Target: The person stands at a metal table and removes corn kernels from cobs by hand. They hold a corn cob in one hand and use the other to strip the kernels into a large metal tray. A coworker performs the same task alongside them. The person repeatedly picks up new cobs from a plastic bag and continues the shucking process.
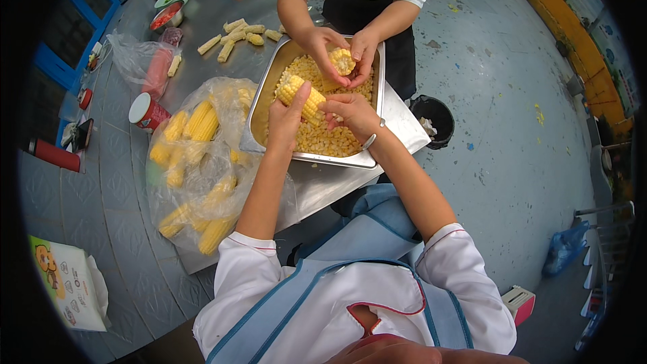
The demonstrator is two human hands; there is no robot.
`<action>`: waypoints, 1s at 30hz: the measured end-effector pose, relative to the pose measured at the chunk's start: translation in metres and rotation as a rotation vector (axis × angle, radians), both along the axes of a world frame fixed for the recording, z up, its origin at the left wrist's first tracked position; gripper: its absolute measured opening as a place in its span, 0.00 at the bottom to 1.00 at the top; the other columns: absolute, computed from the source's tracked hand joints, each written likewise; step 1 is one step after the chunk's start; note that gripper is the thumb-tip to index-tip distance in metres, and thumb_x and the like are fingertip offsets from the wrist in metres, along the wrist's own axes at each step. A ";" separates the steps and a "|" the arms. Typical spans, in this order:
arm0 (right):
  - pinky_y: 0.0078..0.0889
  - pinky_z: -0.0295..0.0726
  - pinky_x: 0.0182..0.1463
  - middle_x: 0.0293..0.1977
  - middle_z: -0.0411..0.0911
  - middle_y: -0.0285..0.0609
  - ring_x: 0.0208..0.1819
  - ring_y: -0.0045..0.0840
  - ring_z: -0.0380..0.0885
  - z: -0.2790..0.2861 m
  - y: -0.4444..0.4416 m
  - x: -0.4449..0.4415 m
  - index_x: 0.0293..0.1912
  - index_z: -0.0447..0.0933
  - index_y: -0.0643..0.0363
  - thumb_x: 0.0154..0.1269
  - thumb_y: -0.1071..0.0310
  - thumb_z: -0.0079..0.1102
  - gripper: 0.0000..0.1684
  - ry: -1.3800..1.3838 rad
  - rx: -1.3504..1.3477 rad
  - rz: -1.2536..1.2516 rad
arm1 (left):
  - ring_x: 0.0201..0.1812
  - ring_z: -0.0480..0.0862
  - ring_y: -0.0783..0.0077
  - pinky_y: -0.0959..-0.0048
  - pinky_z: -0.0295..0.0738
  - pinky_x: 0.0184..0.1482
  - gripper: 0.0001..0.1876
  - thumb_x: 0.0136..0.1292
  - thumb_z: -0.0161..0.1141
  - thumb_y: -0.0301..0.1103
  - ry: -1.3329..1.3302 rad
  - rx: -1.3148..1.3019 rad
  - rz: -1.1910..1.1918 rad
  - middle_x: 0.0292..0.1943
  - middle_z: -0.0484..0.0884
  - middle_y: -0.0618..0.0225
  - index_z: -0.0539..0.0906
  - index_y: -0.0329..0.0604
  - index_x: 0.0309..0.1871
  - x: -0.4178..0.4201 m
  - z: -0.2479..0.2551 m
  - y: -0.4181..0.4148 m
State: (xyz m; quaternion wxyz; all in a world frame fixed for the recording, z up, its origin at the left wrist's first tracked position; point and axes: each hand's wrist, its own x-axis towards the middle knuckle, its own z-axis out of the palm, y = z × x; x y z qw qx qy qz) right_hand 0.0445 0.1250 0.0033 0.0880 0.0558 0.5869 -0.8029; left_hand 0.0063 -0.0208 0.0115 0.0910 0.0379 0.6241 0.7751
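My left hand [287,121] grips a partly shelled corn cob [302,97] over a rectangular steel pan [331,160]. Against the cob's right end are the thumb and fingers of my right hand [351,116]; whether they hold loose kernels is hidden. Loose yellow kernels [323,140] cover the pan's bottom. At the pan's far side, a co-worker's two hands [349,53] hold another piece of corn cob [342,61]. Left of the pan, whole yellow cobs [202,121] lie in clear plastic bags [194,182].
Stripped cobs [235,35] lie on the steel table [202,68] beyond the bags. A red paper tub [151,114], wrapped pink meat [157,71] and two bowls [172,2] stand or lie further left. A black-lined bin [432,121] stands on the floor at right.
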 end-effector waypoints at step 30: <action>0.24 0.79 0.30 0.35 0.71 0.42 0.32 0.28 0.78 0.004 -0.001 0.000 0.44 0.67 0.64 0.63 0.57 0.53 0.19 -0.057 -0.233 0.058 | 0.42 0.76 0.69 0.68 0.72 0.48 0.19 0.50 0.55 0.22 -0.092 0.480 -0.103 0.40 0.76 0.64 0.71 0.38 0.49 -0.010 -0.014 -0.012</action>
